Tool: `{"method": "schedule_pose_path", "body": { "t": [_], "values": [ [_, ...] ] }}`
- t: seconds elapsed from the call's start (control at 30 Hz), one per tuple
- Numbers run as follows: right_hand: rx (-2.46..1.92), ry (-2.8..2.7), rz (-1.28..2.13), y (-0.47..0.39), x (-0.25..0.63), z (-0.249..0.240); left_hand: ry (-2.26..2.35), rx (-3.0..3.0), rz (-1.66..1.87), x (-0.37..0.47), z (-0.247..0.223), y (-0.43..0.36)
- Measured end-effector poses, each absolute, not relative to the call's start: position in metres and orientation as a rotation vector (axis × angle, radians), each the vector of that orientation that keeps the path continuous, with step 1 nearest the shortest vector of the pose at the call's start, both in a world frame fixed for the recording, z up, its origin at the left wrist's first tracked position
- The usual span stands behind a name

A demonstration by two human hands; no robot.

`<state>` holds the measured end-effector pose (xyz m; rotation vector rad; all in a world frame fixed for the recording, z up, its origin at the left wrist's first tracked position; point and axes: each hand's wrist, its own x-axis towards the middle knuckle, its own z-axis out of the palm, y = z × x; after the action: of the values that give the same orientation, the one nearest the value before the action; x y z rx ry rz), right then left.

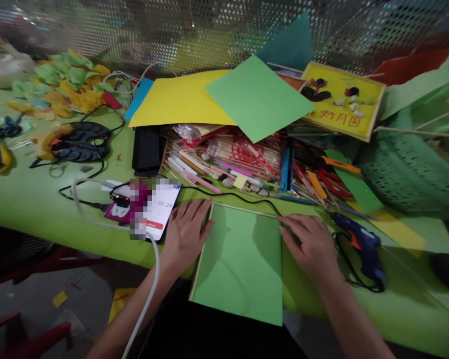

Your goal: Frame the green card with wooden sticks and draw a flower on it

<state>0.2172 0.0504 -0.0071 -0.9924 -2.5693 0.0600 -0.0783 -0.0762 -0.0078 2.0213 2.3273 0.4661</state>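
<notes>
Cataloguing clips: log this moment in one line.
left hand: far left corner of green sheet | right hand: its far right corner | glue gun: unheld

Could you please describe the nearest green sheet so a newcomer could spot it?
At the near edge of the green table, look between the left hand and the right hand. The rectangular green sheet there overhangs the edge. Unlike the far green sheet over yellow paper, it has thin pale strips along its far and left sides.

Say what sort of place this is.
Likely a craft workspace: a glue gun, coloured paper and a box of pens and sticks share one green table.
</notes>
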Motion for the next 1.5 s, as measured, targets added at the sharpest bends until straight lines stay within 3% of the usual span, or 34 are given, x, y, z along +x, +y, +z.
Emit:
{"method": "schedule_pose_path", "body": {
  "t": [0.9,1.17,1.5],
  "values": [
    [-0.949,-2.694,0.027,0.041,0.205,-0.009,2.318,2.092,0.363,-0.077,-0.005,-0.076],
    [-0.947,-2.413,0.030,0.050,0.216,-0.004,2.312,2.062,0.452,-0.078,-0.006,-0.073],
    [-1.008,-2.371,0.270,0.001,0.235,0.010,2.304,2.076,0.561,-0.082,-0.005,-0.077]
  ]
}}
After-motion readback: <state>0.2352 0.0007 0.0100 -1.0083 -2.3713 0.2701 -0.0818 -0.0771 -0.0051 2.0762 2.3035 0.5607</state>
